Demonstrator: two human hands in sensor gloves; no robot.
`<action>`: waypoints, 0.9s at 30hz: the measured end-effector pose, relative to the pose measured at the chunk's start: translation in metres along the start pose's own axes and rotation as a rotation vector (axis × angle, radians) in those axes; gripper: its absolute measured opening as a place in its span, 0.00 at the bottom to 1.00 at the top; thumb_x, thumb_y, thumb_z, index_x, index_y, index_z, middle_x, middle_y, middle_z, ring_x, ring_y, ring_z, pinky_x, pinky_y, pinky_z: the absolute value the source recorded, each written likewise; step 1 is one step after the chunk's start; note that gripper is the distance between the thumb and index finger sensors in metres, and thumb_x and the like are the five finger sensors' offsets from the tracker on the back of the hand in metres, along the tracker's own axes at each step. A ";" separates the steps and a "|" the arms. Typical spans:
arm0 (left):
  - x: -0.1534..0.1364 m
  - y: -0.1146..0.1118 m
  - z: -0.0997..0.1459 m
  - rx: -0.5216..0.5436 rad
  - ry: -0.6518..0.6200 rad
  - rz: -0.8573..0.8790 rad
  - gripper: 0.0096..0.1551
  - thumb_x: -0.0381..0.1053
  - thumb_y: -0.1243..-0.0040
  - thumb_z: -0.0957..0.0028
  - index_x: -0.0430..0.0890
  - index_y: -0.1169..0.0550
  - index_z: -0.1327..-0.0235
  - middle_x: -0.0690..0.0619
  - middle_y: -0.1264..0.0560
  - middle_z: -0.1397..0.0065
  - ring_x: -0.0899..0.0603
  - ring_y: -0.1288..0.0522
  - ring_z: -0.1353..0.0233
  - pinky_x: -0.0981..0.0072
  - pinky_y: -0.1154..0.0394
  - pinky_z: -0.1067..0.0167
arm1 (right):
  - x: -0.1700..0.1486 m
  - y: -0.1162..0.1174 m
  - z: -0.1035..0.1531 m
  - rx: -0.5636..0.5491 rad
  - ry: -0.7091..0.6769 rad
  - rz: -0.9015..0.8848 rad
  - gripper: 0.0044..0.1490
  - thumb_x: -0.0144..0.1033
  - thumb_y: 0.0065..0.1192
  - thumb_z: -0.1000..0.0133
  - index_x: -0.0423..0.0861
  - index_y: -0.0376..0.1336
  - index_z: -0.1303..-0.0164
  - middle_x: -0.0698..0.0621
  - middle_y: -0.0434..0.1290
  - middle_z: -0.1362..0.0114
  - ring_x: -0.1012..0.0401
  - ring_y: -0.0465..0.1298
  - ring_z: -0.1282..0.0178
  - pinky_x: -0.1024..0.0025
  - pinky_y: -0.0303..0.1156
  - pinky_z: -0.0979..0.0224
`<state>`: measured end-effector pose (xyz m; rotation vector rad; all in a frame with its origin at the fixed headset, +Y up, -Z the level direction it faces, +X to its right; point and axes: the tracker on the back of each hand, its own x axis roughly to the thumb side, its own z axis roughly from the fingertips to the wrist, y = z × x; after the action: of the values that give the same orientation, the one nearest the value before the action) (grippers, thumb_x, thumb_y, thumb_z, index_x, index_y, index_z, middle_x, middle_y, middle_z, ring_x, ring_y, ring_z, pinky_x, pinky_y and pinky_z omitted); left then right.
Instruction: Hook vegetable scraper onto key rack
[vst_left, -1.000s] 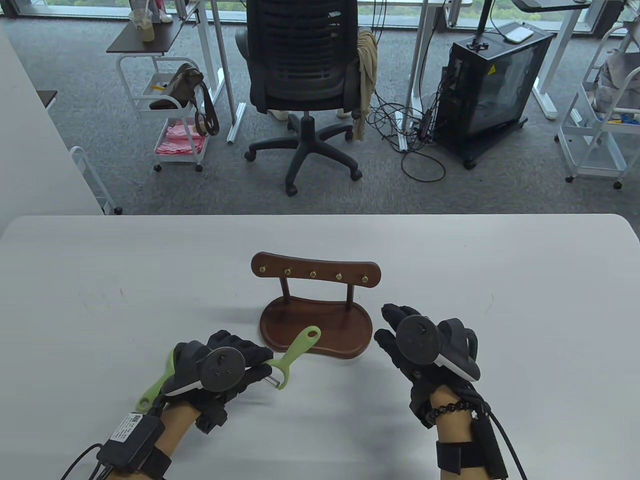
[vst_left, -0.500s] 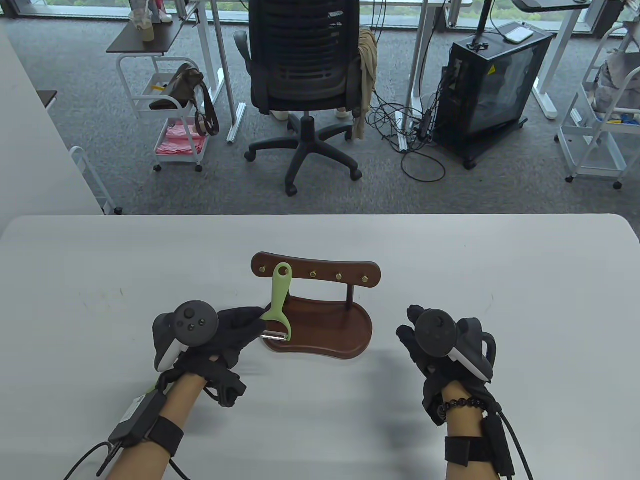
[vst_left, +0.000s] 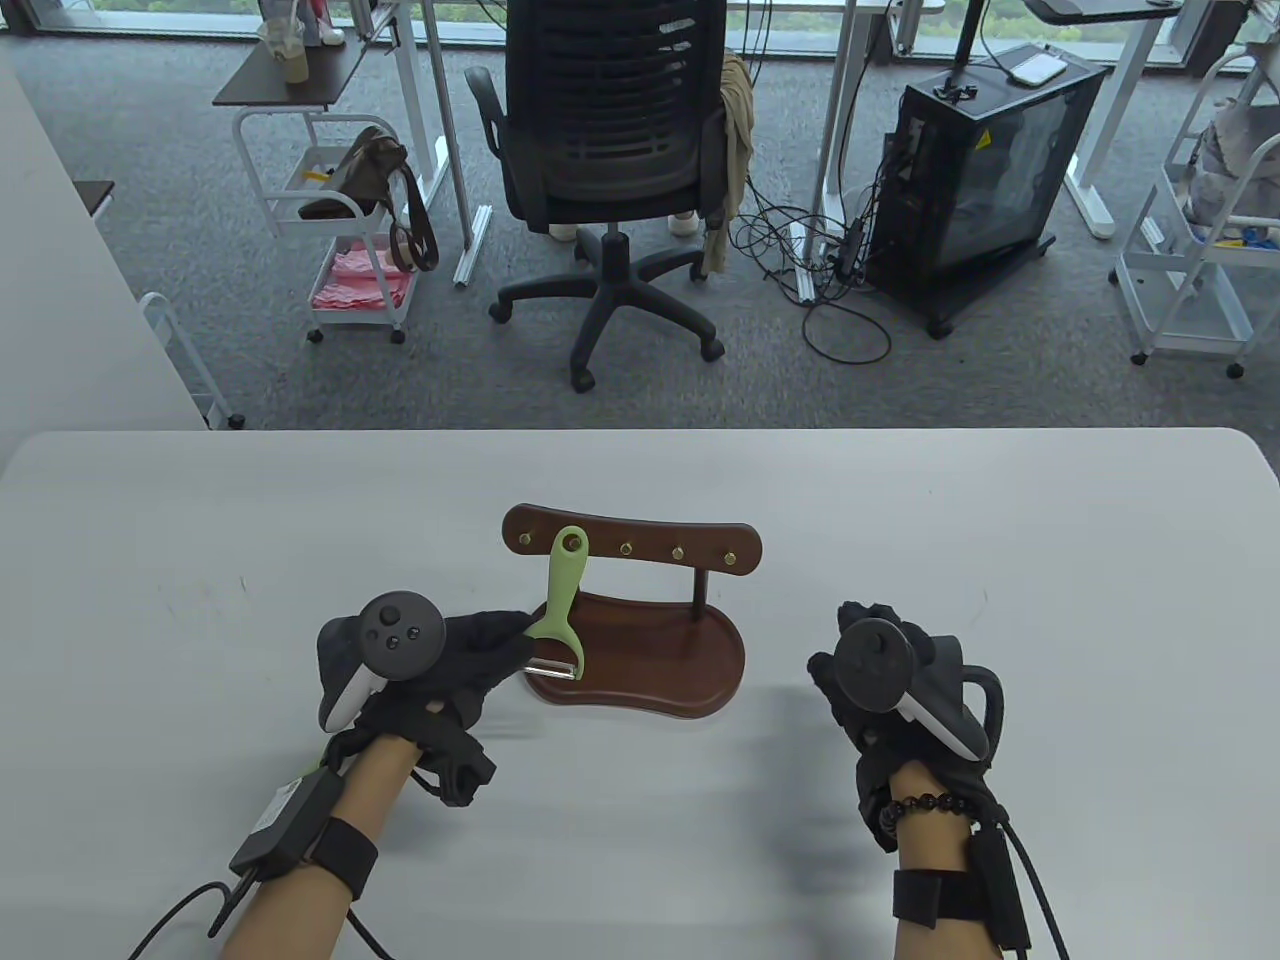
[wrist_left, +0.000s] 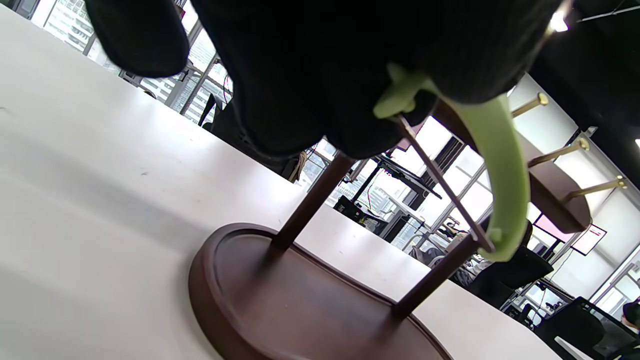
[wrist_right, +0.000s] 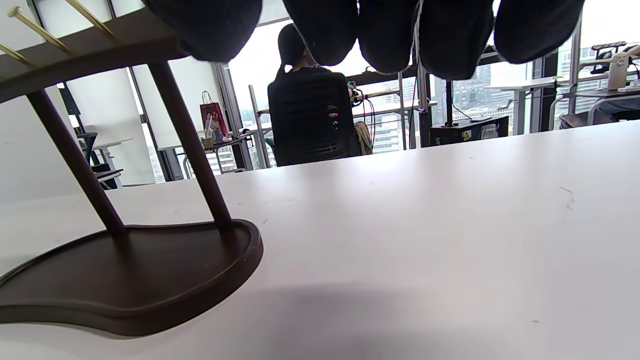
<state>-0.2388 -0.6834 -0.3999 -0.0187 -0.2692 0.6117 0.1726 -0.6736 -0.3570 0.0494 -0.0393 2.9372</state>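
A dark wooden key rack (vst_left: 632, 545) with brass hooks stands on its tray base (vst_left: 650, 670) in the table's middle. A green vegetable scraper (vst_left: 560, 600) stands upright against the rack, its handle hole over the second hook from the left. My left hand (vst_left: 480, 650) holds the scraper by its head; in the left wrist view the gloved fingers (wrist_left: 325, 75) wrap the green head (wrist_left: 500, 165) and its blade wire. My right hand (vst_left: 870, 650) hovers empty to the right of the base, fingers hanging loosely curled in the right wrist view (wrist_right: 390, 30).
The white table (vst_left: 1000, 560) carries only the rack. The rack's base (wrist_right: 125, 275) and posts show at left in the right wrist view. An office chair (vst_left: 610, 150), carts and a black cabinet (vst_left: 980, 180) stand on the floor beyond the far edge.
My left hand lifted the scraper from the table's near side up to the rack, and its handle hole now sits on the second hook. My right hand drew back to the right.
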 end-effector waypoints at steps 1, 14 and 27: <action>0.000 -0.001 0.000 -0.001 0.001 0.001 0.24 0.63 0.39 0.47 0.57 0.17 0.41 0.57 0.14 0.40 0.46 0.14 0.36 0.27 0.29 0.29 | 0.000 0.000 0.000 0.001 0.000 0.001 0.44 0.48 0.55 0.38 0.33 0.53 0.18 0.28 0.56 0.16 0.27 0.62 0.21 0.24 0.61 0.26; -0.001 -0.018 -0.011 -0.019 0.075 -0.014 0.25 0.61 0.39 0.46 0.55 0.18 0.39 0.55 0.14 0.39 0.45 0.14 0.37 0.26 0.30 0.29 | 0.007 0.003 -0.001 0.030 -0.013 0.011 0.44 0.48 0.55 0.38 0.34 0.54 0.18 0.28 0.56 0.16 0.26 0.62 0.21 0.24 0.61 0.26; 0.002 -0.032 -0.018 -0.112 0.111 -0.010 0.26 0.59 0.43 0.42 0.53 0.23 0.32 0.52 0.19 0.32 0.41 0.17 0.32 0.26 0.32 0.29 | 0.010 0.005 -0.001 0.049 -0.026 0.001 0.43 0.48 0.55 0.37 0.34 0.55 0.19 0.28 0.57 0.16 0.27 0.63 0.21 0.24 0.61 0.26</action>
<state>-0.2148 -0.7078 -0.4136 -0.1587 -0.1953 0.5831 0.1613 -0.6762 -0.3582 0.0946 0.0281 2.9389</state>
